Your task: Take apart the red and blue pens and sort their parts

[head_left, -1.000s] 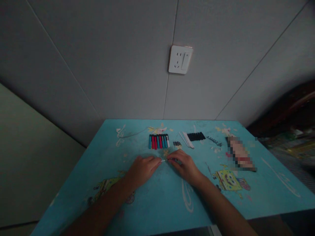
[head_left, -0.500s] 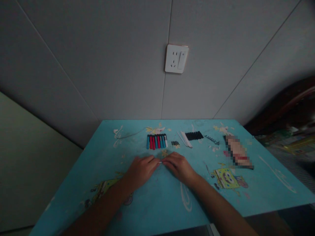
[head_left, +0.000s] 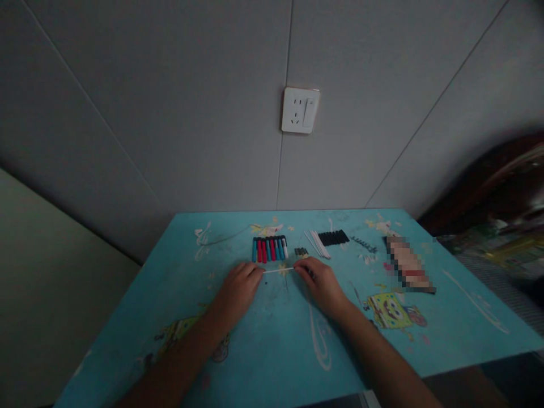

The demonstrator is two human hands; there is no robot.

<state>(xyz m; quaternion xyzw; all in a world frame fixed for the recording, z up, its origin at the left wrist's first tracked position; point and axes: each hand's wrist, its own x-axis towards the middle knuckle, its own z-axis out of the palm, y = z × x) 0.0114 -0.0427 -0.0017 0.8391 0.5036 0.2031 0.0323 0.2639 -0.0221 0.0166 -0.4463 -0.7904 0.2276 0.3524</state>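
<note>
A thin white rod [head_left: 278,270] spans the gap between my hands, low over the table. My left hand [head_left: 241,283] pinches its left end between closed fingers. The fingers of my right hand [head_left: 319,279] close on its other end. Just beyond the hands stands a row of red, blue and white marker-like tubes [head_left: 270,250] with dark ends. Beside it lie a small group of short dark pieces [head_left: 301,251] and a bundle of similar white rods [head_left: 319,245]. A tiny dark piece [head_left: 266,283] is on the table near my left fingers.
Several black cap-like pieces [head_left: 334,237] lie in a row behind the rods. Farther right are small dark clip-like parts [head_left: 364,245], tiny white pieces [head_left: 367,259] and a blurred flat packet [head_left: 408,265]. The blue cartoon-printed table [head_left: 272,351] meets a grey wall bearing a socket [head_left: 300,110].
My hands have moved apart, the left to the left and the right slightly to the right, exposing a longer stretch of the white rod. The camera view has tilted slightly.
</note>
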